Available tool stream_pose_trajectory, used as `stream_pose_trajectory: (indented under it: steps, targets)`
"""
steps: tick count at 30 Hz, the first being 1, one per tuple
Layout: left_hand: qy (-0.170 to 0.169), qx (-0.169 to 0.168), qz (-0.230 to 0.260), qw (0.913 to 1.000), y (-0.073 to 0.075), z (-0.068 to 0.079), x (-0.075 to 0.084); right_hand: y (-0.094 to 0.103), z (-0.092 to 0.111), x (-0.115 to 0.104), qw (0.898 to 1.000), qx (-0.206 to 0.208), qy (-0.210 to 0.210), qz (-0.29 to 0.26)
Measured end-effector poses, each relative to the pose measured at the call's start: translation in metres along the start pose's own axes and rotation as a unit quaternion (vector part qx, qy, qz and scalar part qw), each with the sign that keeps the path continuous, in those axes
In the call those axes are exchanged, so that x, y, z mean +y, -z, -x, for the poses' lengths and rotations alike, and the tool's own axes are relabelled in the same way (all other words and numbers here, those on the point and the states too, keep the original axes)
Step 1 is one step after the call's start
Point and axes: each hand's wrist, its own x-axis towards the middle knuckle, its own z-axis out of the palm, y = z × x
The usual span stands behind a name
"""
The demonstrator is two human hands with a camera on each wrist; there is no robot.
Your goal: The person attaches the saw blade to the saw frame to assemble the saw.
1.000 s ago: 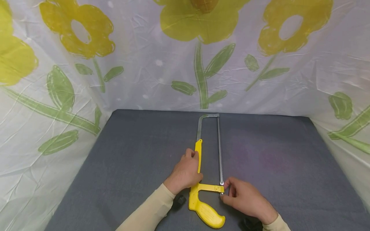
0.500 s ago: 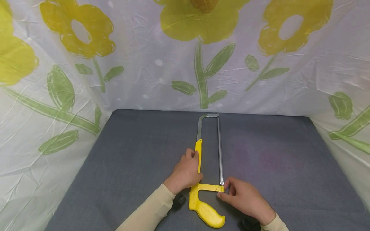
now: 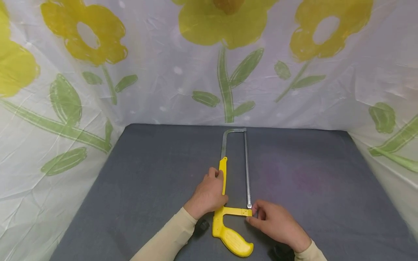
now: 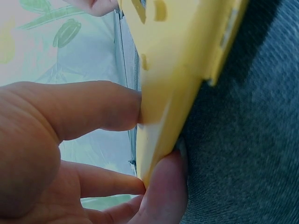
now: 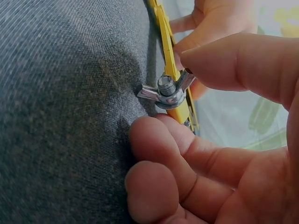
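A hacksaw with a yellow handle (image 3: 236,243) lies on the dark grey cloth, its grey metal bow pointing away and its straight blade (image 3: 247,170) along the right side. My left hand (image 3: 208,191) grips the yellow spine of the frame; in the left wrist view, thumb and fingers pinch the yellow frame (image 4: 163,88) from both sides. At the blade's near end, my right hand (image 3: 279,222) works a metal wing nut (image 5: 170,99) on a threaded bolt. The right thumb presses one wing, while the curled fingers sit close below the yellow bracket end.
The grey cloth surface (image 3: 156,163) extends to both sides of the saw. A white curtain (image 3: 156,72) with yellow flowers rises behind and at both sides. Dark wrist devices show beneath both wrists.
My right thumb has shifted slightly left across the wing nut, covering it in the head view. The left hand keeps its hold, and the hacksaw stays in place.
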Motion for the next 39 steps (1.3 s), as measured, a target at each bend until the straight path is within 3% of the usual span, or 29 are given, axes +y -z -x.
stream_pose_trajectory:
  steps: [31,39]
  targets:
    - [0.009,0.001,0.004,0.9999,-0.0009,0.0001,0.0004,0.0032,0.0011,0.0048,0.999,-0.01,0.045,-0.01]
    - [0.008,0.005,-0.001,1.0,-0.0006,0.0,0.0003,0.0028,0.0003,0.0034,0.999,-0.011,0.032,-0.005]
